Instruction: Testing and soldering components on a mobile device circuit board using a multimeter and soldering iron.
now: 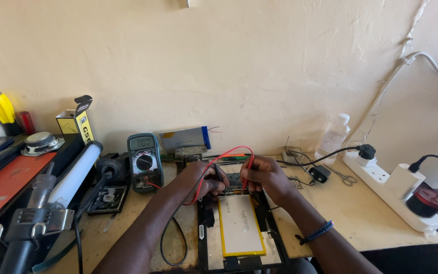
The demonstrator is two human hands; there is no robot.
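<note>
Hands: left [206, 180] grips black probe [219, 174], right [262, 175] red probe [250, 170].

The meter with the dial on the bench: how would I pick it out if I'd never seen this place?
Start at the cream wall behind the wooden bench. Look left of the person's left hand, beside the white tube lamp. The meter stands propped there: dark green, with a grey screen above a round black dial, and a red wire running from it towards the hands.
</note>
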